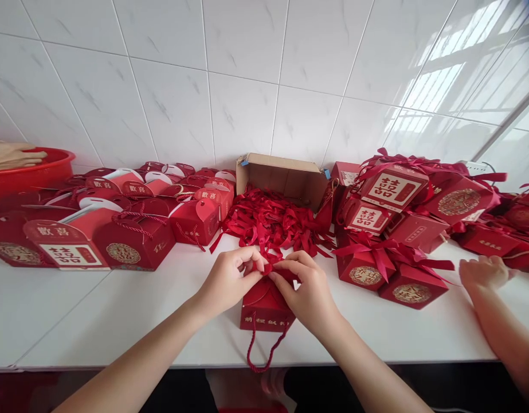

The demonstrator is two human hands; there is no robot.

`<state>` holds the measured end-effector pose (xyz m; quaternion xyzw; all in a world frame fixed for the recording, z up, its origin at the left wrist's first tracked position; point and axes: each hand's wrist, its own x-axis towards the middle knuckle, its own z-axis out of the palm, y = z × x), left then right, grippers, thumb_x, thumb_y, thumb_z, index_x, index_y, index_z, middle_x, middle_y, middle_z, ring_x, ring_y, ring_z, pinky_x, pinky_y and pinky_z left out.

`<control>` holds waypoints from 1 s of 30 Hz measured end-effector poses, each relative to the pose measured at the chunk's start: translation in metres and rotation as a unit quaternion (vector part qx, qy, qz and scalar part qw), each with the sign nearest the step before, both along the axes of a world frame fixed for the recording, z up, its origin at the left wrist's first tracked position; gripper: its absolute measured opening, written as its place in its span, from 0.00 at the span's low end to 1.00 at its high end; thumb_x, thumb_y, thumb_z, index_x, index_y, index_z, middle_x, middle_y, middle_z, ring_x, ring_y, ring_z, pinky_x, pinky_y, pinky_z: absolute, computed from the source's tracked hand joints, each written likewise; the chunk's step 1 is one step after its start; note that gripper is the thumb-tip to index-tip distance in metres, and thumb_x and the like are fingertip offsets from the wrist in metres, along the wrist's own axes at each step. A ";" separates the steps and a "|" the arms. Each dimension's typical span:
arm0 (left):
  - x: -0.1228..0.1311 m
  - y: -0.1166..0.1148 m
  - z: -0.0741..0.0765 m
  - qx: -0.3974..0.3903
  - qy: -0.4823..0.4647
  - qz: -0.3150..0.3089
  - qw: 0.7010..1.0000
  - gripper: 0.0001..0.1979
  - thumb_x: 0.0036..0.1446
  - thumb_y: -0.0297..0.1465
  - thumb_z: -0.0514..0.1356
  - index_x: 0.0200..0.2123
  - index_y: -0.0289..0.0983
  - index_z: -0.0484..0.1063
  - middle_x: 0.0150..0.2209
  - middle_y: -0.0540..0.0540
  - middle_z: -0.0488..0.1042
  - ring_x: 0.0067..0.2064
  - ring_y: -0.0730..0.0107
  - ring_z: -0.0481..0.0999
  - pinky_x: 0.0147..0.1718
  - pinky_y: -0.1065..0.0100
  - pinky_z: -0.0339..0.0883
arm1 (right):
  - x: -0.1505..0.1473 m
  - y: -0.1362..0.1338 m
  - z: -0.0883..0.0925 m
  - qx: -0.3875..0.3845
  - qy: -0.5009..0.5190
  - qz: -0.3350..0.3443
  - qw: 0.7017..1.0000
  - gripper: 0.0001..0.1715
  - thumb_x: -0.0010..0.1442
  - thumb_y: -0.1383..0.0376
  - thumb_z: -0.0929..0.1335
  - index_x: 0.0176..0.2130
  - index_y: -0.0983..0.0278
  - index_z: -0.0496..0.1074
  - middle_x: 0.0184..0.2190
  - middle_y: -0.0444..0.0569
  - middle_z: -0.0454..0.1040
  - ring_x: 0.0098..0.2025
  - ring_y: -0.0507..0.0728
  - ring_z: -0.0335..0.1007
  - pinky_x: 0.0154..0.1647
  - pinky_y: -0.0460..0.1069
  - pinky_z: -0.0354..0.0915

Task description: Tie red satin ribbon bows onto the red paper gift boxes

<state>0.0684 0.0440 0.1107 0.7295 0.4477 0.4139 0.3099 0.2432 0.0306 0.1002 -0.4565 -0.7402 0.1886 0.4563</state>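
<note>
A small red gift box (267, 312) with gold characters stands near the table's front edge, its twisted cord handle hanging over the front. Above its top, my left hand (234, 278) pinches a red ribbon (267, 268) between thumb and fingers. From the right, my right hand (307, 287) pinches the same ribbon, the fingertips of both hands almost touching. Just behind lies a heap of loose red ribbons (275, 221), spilling out of an open cardboard box (285, 172). The fingers partly hide the ribbon's shape.
Rows of red boxes with cord handles (135, 244) stand at left. Ribbon-tied boxes (393, 186) are stacked at right, more beyond. A red basin (32, 172) with another person's hand is far left; another person's hand (483, 272) rests at right. A tiled wall is behind.
</note>
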 end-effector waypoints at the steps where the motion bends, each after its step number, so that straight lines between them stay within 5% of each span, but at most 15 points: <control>1: 0.000 0.000 0.000 -0.006 -0.006 0.001 1.000 0.05 0.51 0.23 0.56 0.26 0.37 0.66 0.27 0.52 0.71 0.28 0.74 0.66 0.29 0.72 0.62 | 0.000 0.000 0.000 -0.003 -0.005 -0.008 1.000 0.06 0.57 0.68 0.69 0.35 0.65 0.78 0.35 0.52 0.70 0.34 0.55 0.68 0.35 0.51 0.67; 7: 0.000 -0.001 0.001 -0.029 -0.034 -0.011 0.999 0.04 0.53 0.24 0.56 0.28 0.38 0.66 0.30 0.51 0.71 0.32 0.73 0.71 0.34 0.71 0.65 | -0.001 0.002 0.003 -0.066 -0.005 -0.022 0.998 0.06 0.58 0.67 0.68 0.31 0.64 0.76 0.43 0.55 0.70 0.48 0.63 0.65 0.51 0.60 0.61; 14: 0.002 0.000 0.004 -0.013 -0.028 -0.025 0.999 0.04 0.55 0.24 0.56 0.29 0.38 0.65 0.31 0.51 0.70 0.34 0.73 0.70 0.34 0.71 0.65 | 0.004 0.009 0.010 -0.218 0.072 0.113 0.967 0.16 0.61 0.57 0.65 0.28 0.64 0.74 0.57 0.55 0.64 0.62 0.64 0.55 0.60 0.60 0.52; 17: 0.007 0.005 0.002 -0.010 -0.046 -0.034 0.998 0.03 0.56 0.25 0.56 0.30 0.38 0.65 0.32 0.51 0.71 0.36 0.72 0.72 0.36 0.70 0.65 | 0.004 0.010 0.010 -0.242 0.125 0.160 0.949 0.20 0.60 0.53 0.66 0.25 0.64 0.73 0.55 0.54 0.66 0.61 0.64 0.57 0.58 0.58 0.54; 22: 0.005 0.005 0.002 -0.009 -0.054 -0.023 0.998 0.04 0.58 0.32 0.58 0.37 0.38 0.66 0.36 0.49 0.72 0.37 0.70 0.73 0.37 0.68 0.67 | -0.001 0.007 0.004 -0.275 0.231 0.114 0.926 0.19 0.55 0.51 0.69 0.29 0.63 0.77 0.53 0.54 0.66 0.58 0.64 0.60 0.55 0.56 0.57; 30: -0.005 -0.004 0.004 -0.004 0.032 -0.003 0.999 0.05 0.56 0.33 0.61 0.33 0.39 0.75 0.34 0.49 0.77 0.39 0.68 0.74 0.42 0.67 0.66 | 0.009 0.004 0.016 -0.263 0.140 0.100 0.949 0.20 0.58 0.52 0.66 0.27 0.63 0.77 0.48 0.53 0.72 0.57 0.61 0.62 0.52 0.52 0.59</control>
